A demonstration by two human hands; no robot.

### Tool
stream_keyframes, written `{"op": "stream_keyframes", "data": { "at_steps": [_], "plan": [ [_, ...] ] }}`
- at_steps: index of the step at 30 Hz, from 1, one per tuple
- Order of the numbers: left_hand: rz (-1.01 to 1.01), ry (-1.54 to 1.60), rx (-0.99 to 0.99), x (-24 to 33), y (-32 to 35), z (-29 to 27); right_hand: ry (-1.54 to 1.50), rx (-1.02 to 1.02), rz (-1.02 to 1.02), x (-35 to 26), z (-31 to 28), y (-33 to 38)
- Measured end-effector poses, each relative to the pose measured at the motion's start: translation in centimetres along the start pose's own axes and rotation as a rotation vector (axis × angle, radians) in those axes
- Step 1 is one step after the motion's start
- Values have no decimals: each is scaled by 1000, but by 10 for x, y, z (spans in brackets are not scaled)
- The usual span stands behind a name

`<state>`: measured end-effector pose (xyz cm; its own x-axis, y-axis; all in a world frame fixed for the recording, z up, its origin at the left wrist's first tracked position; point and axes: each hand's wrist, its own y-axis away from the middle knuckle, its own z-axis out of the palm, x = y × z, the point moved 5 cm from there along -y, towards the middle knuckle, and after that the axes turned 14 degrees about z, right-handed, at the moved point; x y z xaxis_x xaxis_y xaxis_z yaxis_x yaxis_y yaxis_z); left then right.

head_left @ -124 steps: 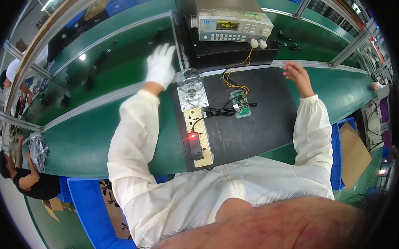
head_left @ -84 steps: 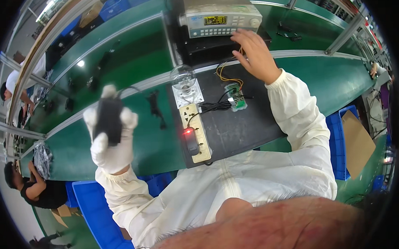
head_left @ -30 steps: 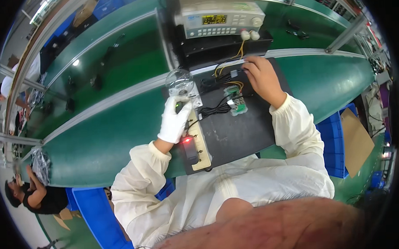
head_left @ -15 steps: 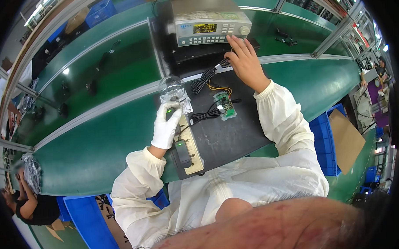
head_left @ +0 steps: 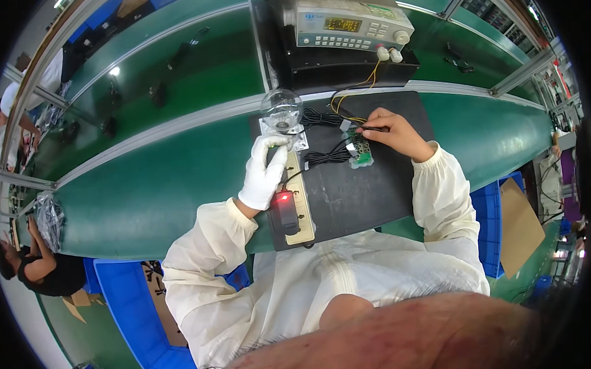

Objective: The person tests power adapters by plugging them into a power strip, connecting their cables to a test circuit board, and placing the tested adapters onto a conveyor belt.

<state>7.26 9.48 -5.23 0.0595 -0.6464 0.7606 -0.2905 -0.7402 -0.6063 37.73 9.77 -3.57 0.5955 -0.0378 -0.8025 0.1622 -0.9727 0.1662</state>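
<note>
Right hand has come down from the instrument's leads to the small circuit board.
The right hand [head_left: 398, 134] pinches a thin black probe [head_left: 370, 128] just above the green circuit board [head_left: 360, 151]; the gloved left hand [head_left: 264, 174], fingers curled, rests on the power strip [head_left: 297, 204] below the glass bulb [head_left: 281, 109].

Bench instrument [head_left: 345, 23]: grey box with a lit display and a row of buttons, top centre of the frame, standing on a black block.
Green conveyor belt [head_left: 152, 183]: runs from left to right across the frame, bending with the lens.
Upper green belt [head_left: 174, 65]: upper left, carrying a few small dark items.
Blue crates [head_left: 121, 304]: lower left, beside the belt.
Brown cardboard sheet [head_left: 521, 225]: right edge, leaning by another blue crate.
Seated person in dark top [head_left: 45, 271]: far left edge.
Clear plastic bag [head_left: 49, 216]: left edge, just above that person.
</note>
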Motion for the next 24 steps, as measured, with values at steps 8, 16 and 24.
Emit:
{"op": "stream_keyframes", "data": {
  "at_steps": [8,16,24],
  "plan": [
    [-273,128,-59,-7,0,0,-178,-67,79,-1,8,3],
    [-107,160,3,-3,1,-1,-23,120,-231,-2,19,8],
    [-119,209,-5,-4,3,-2,-96,228,5,1,23,12]
  ]
}}
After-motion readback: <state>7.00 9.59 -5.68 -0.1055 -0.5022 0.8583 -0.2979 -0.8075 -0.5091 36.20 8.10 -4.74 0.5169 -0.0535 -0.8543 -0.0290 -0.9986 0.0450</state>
